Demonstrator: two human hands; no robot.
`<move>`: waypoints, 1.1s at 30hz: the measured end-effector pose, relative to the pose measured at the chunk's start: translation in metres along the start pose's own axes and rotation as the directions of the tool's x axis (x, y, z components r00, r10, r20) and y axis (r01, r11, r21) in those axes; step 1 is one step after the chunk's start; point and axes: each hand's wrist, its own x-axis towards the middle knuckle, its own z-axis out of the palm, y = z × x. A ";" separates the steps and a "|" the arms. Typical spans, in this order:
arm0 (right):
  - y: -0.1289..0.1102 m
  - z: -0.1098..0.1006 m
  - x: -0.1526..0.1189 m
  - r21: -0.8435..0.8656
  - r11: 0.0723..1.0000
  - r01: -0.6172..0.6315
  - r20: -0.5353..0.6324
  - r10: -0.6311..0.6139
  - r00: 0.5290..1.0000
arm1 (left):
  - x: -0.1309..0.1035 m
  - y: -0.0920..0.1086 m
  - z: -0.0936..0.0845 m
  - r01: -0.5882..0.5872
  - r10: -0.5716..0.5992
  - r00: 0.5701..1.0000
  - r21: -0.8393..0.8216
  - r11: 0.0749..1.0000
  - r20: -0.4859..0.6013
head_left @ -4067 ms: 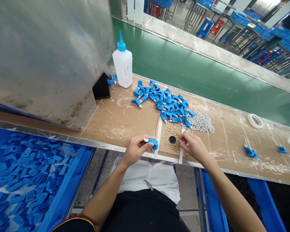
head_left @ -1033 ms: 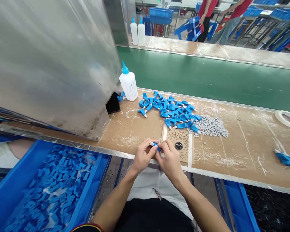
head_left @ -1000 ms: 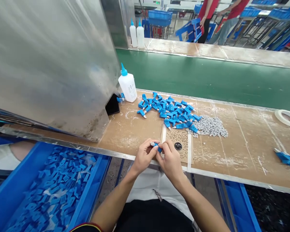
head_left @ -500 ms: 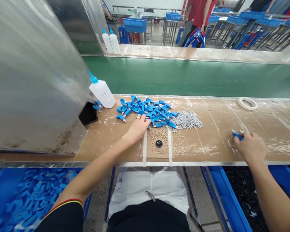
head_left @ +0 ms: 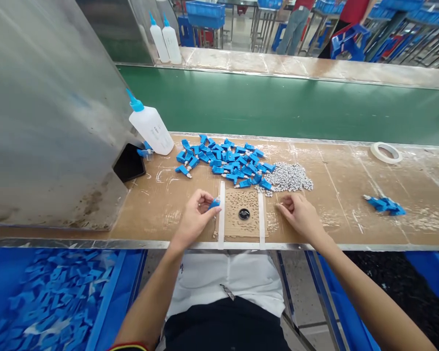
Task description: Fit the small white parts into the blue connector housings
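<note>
My left hand point(head_left: 197, 214) pinches a small blue plastic part point(head_left: 214, 203) just left of a taped cardboard pad point(head_left: 234, 226). A small round black dish point(head_left: 244, 214) sits on that pad. On the pad's other side, my right hand point(head_left: 300, 214) is closed, thumb and fingertips together; whatever they hold is too small to make out. Beyond both hands lies a heap of blue plastic parts point(head_left: 219, 158) with pale tips. A pile of small grey pieces point(head_left: 290, 176) touches the heap's right side. Several more blue parts point(head_left: 385, 205) lie together farther right.
A white squeeze bottle point(head_left: 152, 129) leans by the metal housing point(head_left: 51, 122) on the left. A tape roll point(head_left: 386, 153) lies at right. Behind the bench runs a green belt point(head_left: 278, 107). A blue bin point(head_left: 109, 297) of blue pieces stands below left. People stand in the background.
My left hand has drawn back from the heap with a blue part. My right hand has let go of a blue part at right and moved left beside the pad.
</note>
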 end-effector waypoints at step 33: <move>-0.015 -0.028 0.032 0.064 0.997 -0.031 0.453 -0.002 0.891 | -0.038 -0.034 -0.002 0.017 -0.014 1.000 -0.375 0.927 0.010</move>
